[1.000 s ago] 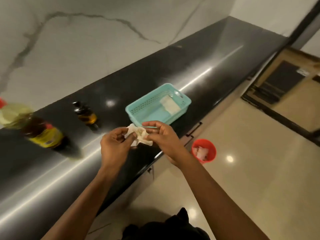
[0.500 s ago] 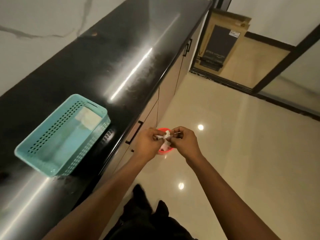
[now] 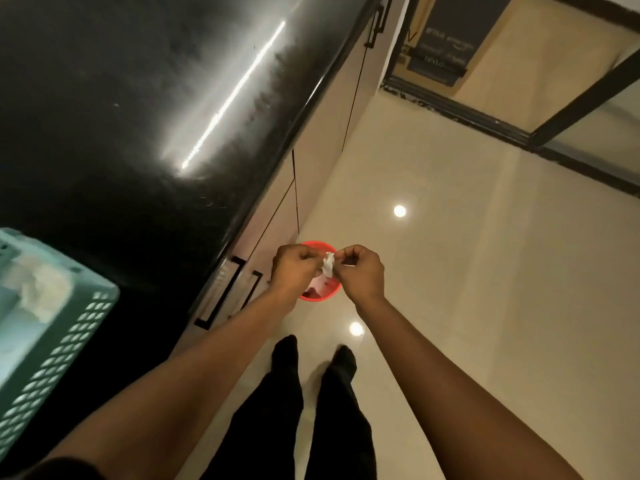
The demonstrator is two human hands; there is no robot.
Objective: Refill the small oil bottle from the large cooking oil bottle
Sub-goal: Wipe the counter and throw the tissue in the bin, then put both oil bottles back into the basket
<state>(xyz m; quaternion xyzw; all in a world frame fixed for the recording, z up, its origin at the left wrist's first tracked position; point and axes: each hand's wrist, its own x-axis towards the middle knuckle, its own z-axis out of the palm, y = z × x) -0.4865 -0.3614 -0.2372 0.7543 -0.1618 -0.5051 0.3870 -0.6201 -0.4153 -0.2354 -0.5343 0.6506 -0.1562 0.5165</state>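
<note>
Since a second ago you have turned from the glossy black bench (image 3: 138, 133), and the crumpled white paper tissue (image 3: 329, 265) now hangs over the small round red plastic bin (image 3: 320, 296) on the floor. Your left hand (image 3: 294, 271) and right hand (image 3: 362, 273) each keep a tight fingertip grip on the tissue. The small oil bottle and the large cooking oil bottle are out of view.
</note>
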